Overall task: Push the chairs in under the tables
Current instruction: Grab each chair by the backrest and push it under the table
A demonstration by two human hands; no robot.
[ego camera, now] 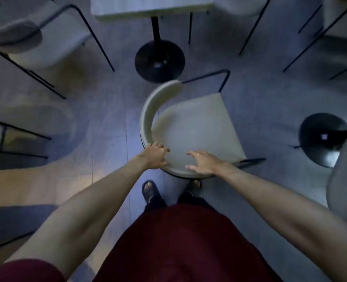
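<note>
A pale chair [197,123] with a curved backrest and thin black legs stands on the floor right in front of me. It is pulled out from the table [148,6] at the top, whose black pedestal base [159,61] sits just beyond it. My left hand [154,156] grips the near left part of the curved backrest, fingers curled over the rim. My right hand [202,162] rests on the near rim with fingers spread, thumb and fingers apart over the edge.
Another pale chair [36,37] stands at the upper left, with more black chair legs at the left edge and upper right. A second pedestal base [323,139] and a grey chair back [345,180] are at the right. My sandalled feet [150,190] are just behind the chair.
</note>
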